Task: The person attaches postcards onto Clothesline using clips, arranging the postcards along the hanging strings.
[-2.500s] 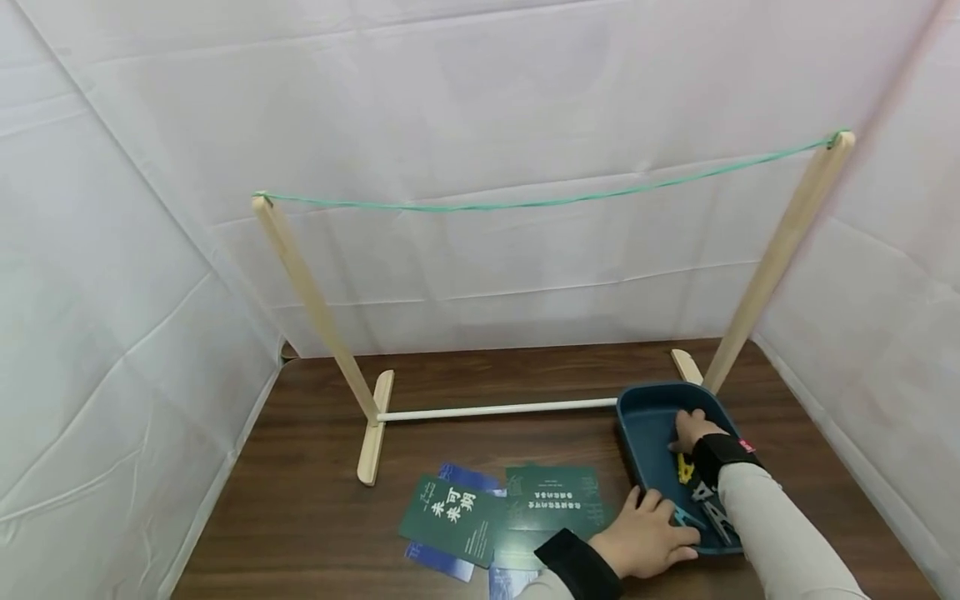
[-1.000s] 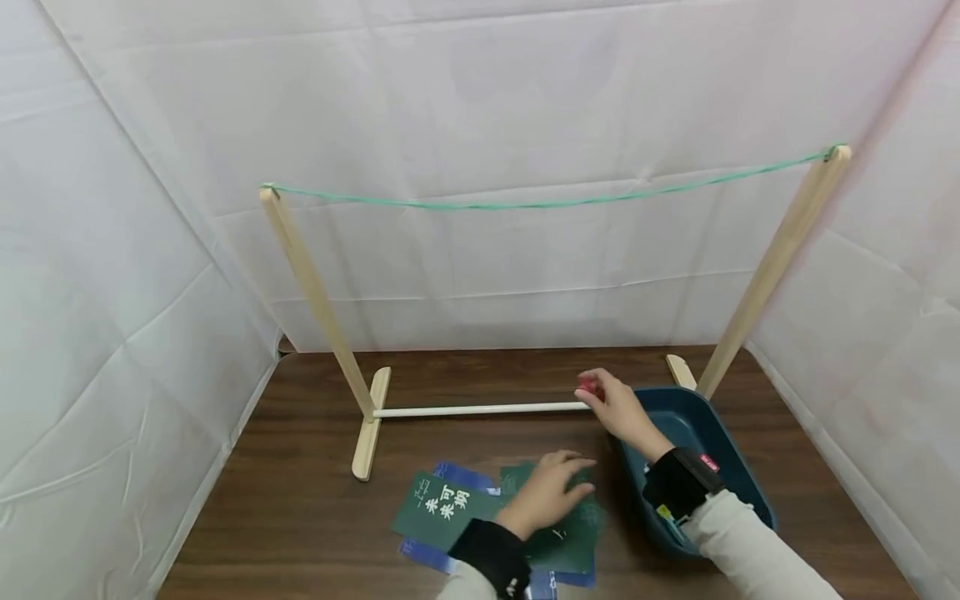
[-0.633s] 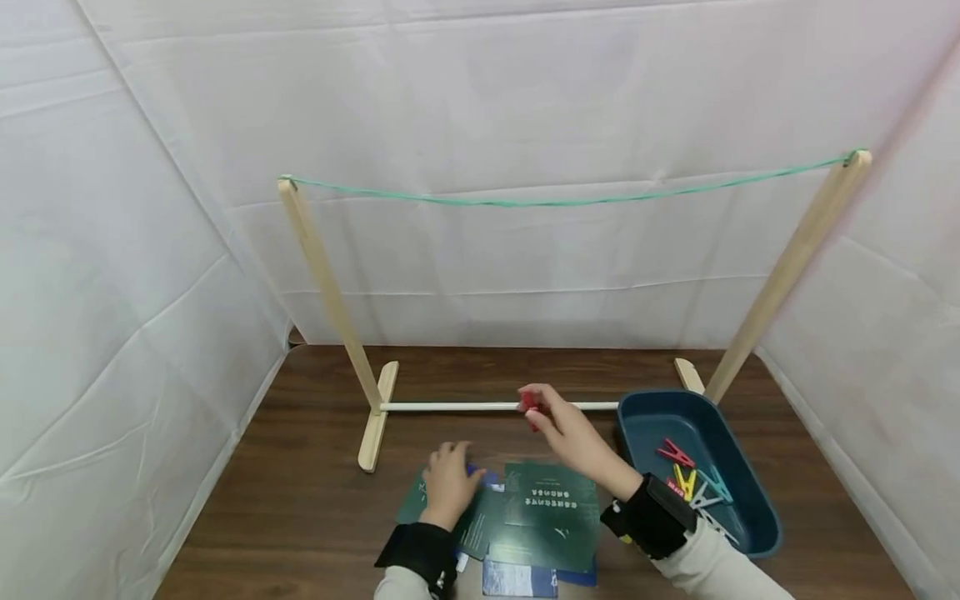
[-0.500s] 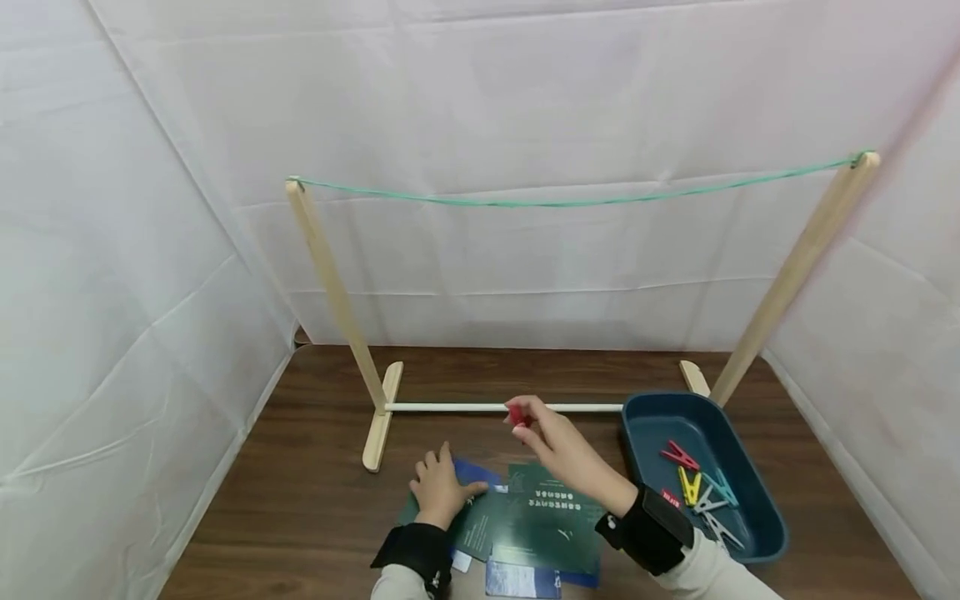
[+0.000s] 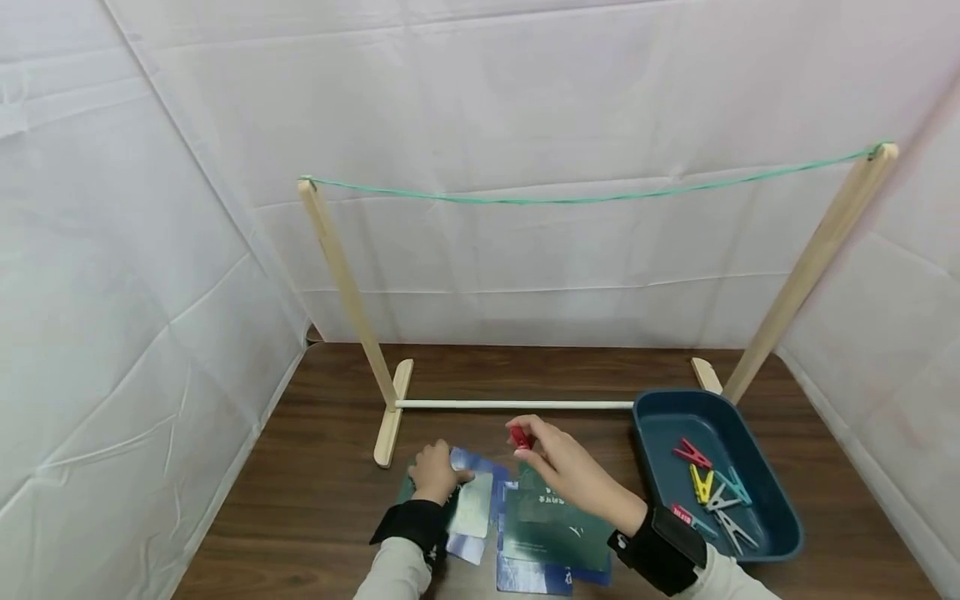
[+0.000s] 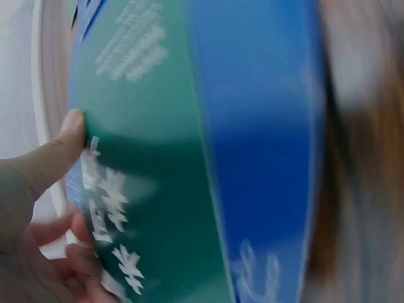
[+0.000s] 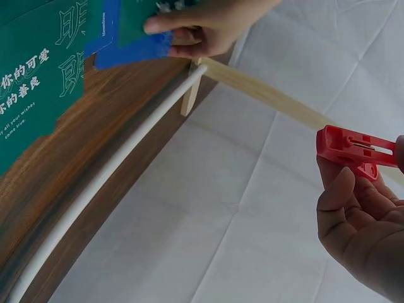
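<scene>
My left hand [image 5: 435, 472] pinches the edge of a green card [image 6: 151, 158] printed with white characters. Its thumb lies on the card's face, with the fingers curled at the edge. A blue card [image 6: 259, 113] lies behind it; whether that one is lifted too, I cannot tell. My right hand [image 5: 577, 471] holds a red clothespin [image 7: 353, 148] between thumb and fingers, in the air above the table. Beneath that hand, another green card [image 5: 555, 533] rests on blue cards [image 5: 532, 577].
A dark blue tray [image 5: 645, 433] at the right holds several clothespins, among them a yellow one [image 5: 701, 483]. Two wooden posts carry a green line [image 5: 555, 200] across the back. A white rod [image 5: 517, 405] joins their feet. White cloth [image 5: 525, 100] surrounds the table.
My right hand has left the tray and moved left, carrying the red clothespin. My left hand has gone from the tray edge to the left-hand green card and taken its edge, tilting it.
</scene>
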`<action>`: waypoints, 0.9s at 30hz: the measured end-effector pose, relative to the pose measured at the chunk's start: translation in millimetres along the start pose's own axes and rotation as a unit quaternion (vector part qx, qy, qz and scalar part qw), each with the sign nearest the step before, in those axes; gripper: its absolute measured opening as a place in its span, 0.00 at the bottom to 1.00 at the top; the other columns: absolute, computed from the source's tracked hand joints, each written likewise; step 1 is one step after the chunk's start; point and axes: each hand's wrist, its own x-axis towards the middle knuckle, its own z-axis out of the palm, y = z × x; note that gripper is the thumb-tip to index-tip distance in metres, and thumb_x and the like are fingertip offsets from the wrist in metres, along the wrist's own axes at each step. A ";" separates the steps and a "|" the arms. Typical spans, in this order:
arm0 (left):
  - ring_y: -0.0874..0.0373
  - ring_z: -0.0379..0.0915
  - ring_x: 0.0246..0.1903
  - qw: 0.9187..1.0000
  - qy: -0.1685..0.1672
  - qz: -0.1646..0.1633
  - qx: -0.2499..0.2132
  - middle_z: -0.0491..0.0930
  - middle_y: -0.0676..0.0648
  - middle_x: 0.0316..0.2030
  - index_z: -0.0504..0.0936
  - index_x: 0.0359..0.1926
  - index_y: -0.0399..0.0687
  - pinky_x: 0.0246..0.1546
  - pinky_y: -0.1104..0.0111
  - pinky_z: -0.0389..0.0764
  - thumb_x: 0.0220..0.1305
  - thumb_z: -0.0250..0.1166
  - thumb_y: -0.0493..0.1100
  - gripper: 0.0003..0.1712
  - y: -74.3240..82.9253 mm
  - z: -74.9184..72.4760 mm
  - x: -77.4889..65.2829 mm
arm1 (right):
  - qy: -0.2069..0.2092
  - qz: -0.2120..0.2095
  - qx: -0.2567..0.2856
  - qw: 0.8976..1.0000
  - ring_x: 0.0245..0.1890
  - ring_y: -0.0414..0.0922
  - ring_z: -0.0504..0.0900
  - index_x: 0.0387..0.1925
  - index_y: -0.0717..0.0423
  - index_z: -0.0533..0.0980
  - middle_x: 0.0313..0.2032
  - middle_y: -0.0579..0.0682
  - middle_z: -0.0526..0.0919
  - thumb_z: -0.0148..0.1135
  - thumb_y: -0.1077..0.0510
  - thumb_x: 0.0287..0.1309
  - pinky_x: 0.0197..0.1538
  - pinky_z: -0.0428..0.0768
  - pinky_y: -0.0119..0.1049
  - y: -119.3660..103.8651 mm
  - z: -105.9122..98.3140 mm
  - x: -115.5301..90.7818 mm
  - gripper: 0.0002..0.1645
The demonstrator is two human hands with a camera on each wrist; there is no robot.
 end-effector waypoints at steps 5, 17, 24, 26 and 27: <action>0.47 0.67 0.34 0.997 0.036 0.071 0.003 0.75 0.44 0.27 0.80 0.24 0.43 0.39 0.49 0.64 0.49 0.72 0.49 0.14 -12.7 -12.3 1.9 | 0.003 0.011 0.008 1.000 0.42 0.39 0.75 0.57 0.54 0.66 0.44 0.46 0.77 0.51 0.57 0.68 0.40 0.75 0.28 -0.3 1.6 -2.2 0.18; 0.58 0.63 0.09 0.984 0.057 0.154 0.064 0.68 0.48 0.11 0.71 0.43 0.40 0.12 0.70 0.58 0.64 0.60 0.51 0.19 -22.3 -28.4 4.0 | -0.001 0.010 0.009 1.000 0.39 0.37 0.74 0.56 0.56 0.66 0.42 0.48 0.77 0.52 0.57 0.67 0.38 0.76 0.28 0.6 2.4 -4.1 0.18; 0.62 0.54 0.08 0.985 0.016 0.172 0.014 0.63 0.53 0.10 0.68 0.55 0.42 0.12 0.73 0.51 0.68 0.56 0.42 0.17 -21.2 -36.1 1.7 | -0.006 0.007 0.006 1.000 0.39 0.36 0.73 0.56 0.56 0.66 0.42 0.48 0.78 0.51 0.56 0.68 0.38 0.74 0.28 0.3 1.5 -4.6 0.18; 0.62 0.57 0.09 0.983 0.005 0.185 0.013 0.68 0.52 0.12 0.70 0.56 0.42 0.12 0.73 0.54 0.68 0.57 0.41 0.17 -21.1 -39.4 0.7 | -0.003 0.006 0.005 1.000 0.39 0.37 0.74 0.56 0.56 0.66 0.41 0.48 0.78 0.51 0.56 0.68 0.39 0.75 0.29 -0.4 0.4 -4.5 0.18; 0.62 0.60 0.10 0.982 -0.001 0.190 0.012 0.71 0.50 0.13 0.70 0.56 0.42 0.13 0.72 0.56 0.67 0.57 0.41 0.18 -21.0 -41.4 0.1 | -0.002 0.006 0.004 1.000 0.40 0.37 0.74 0.56 0.56 0.66 0.41 0.48 0.78 0.51 0.56 0.68 0.39 0.76 0.29 -0.7 -0.2 -4.5 0.17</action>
